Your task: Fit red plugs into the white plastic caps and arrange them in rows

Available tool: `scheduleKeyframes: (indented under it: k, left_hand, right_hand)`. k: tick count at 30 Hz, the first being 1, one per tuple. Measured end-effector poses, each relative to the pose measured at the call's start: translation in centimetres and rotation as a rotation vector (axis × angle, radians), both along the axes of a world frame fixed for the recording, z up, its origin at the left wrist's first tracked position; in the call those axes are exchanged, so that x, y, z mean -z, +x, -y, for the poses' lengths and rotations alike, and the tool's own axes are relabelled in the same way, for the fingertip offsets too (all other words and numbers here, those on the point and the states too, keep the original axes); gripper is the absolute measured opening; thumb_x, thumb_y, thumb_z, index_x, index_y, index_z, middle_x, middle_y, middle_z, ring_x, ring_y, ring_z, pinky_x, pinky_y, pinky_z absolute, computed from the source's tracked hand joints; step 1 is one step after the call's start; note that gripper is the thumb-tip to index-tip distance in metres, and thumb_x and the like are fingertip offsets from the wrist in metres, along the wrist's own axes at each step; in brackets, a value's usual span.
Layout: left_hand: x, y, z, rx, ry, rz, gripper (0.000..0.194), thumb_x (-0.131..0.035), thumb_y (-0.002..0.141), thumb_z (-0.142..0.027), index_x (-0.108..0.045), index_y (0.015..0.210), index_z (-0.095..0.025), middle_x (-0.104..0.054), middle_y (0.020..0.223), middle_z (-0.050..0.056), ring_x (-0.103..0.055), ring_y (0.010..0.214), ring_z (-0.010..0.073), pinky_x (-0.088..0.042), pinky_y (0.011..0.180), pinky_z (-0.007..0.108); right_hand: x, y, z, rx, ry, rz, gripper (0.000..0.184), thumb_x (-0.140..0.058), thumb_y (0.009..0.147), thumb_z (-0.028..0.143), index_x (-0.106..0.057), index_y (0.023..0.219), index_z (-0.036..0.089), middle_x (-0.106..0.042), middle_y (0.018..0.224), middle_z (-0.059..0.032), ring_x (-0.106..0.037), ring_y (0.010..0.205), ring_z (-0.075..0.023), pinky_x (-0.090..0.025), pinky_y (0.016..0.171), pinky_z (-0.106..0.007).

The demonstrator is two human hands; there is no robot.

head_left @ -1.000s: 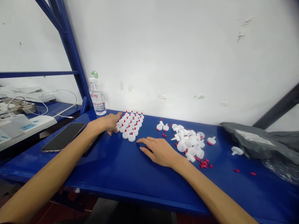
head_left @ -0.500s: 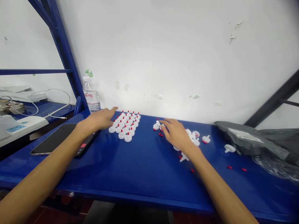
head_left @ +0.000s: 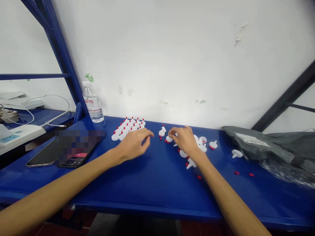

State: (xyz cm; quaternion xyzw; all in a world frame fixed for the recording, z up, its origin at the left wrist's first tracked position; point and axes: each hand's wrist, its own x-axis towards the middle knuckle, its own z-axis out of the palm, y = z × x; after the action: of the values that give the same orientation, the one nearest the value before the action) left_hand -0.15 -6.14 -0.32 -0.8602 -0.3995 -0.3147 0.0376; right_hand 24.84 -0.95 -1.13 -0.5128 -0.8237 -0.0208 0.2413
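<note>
White caps [head_left: 115,136], red-tipped: upright in rows on the blue table [head_left: 147,186], partly behind the left hand [head_left: 134,144]. Loose caps [head_left: 191,163]: heaped under and beside the right hand [head_left: 183,139], red tips [head_left: 199,177] scattered about. Left hand: thumb and forefinger apart. Right hand: fingertips at one cap [head_left: 169,139]; cannot tell whether clamped. Bottle [head_left: 93,106]: upright, near the wall [head_left: 152,59].

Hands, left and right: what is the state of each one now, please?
Left hand: open, nothing seen between the fingers.
Right hand: fingers at a white cap; cannot tell if gripped.
</note>
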Motion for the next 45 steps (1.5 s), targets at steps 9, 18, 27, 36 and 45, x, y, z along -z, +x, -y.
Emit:
scheduleKeyframes:
  k: [9,18,27,36,45]
  left_hand:
    - [3.8,2.8,0.3,-0.077,-0.16,-0.132,0.041,-0.039,0.098,-0.023,-0.056,0.135,-0.015,-0.057,0.123,0.013,-0.065,0.08,0.018,-0.052,0.079,0.034]
    - [3.0,6.9,-2.9,-0.524,-0.255,-0.336,0.05,-0.035,0.096,-0.022,-0.045,0.14,0.0,-0.047,0.138,0.031,-0.07,0.092,0.033,-0.054,0.076,0.043]
    - [2.5,7.5,-3.2,-0.524,-0.249,-0.401,0.038,-0.029,0.099,-0.022,-0.06,0.116,-0.007,-0.061,0.109,0.02,-0.07,0.088,0.0328,-0.054,0.071,0.042]
    - [2.4,7.2,-2.9,-0.475,-0.23,-0.422,0.034,-0.032,0.102,-0.025,-0.057,0.12,-0.012,-0.06,0.109,0.017,-0.069,0.087,0.0285,-0.053,0.07,0.037]
    - [2.6,5.8,-1.4,-0.298,-0.188,-0.376,0.027,-0.036,0.101,-0.021,-0.06,0.112,-0.016,-0.061,0.102,0.012,-0.066,0.075,0.0231,-0.05,0.066,0.035]
  right_hand:
    - [-2.5,0.8,0.6,0.028,0.103,-0.559,0.023,-0.052,0.089,0.022,-0.063,0.11,0.025,-0.068,0.087,-0.0012,-0.067,0.076,-0.0194,-0.046,0.074,-0.032]
    - [-1.7,0.3,0.5,-0.013,0.046,-0.582,0.029,-0.042,0.09,0.021,-0.057,0.114,0.021,-0.062,0.087,-0.0033,-0.061,0.071,-0.0187,-0.045,0.071,-0.032]
    - [-1.8,0.1,0.8,-0.057,0.104,-0.536,0.026,-0.043,0.092,0.021,-0.06,0.112,0.022,-0.063,0.091,-0.0039,-0.062,0.079,-0.0195,-0.045,0.072,-0.031]
    - [-1.7,-0.2,0.8,-0.061,0.039,-0.559,0.025,-0.051,0.093,0.025,-0.062,0.116,0.024,-0.071,0.089,-0.001,-0.067,0.072,-0.0167,-0.048,0.069,-0.029]
    - [-2.2,-0.2,1.6,-0.027,-0.059,-0.568,0.025,-0.055,0.094,0.041,-0.069,0.083,0.023,-0.076,0.084,-0.0018,-0.072,0.078,-0.0208,-0.049,0.074,-0.032]
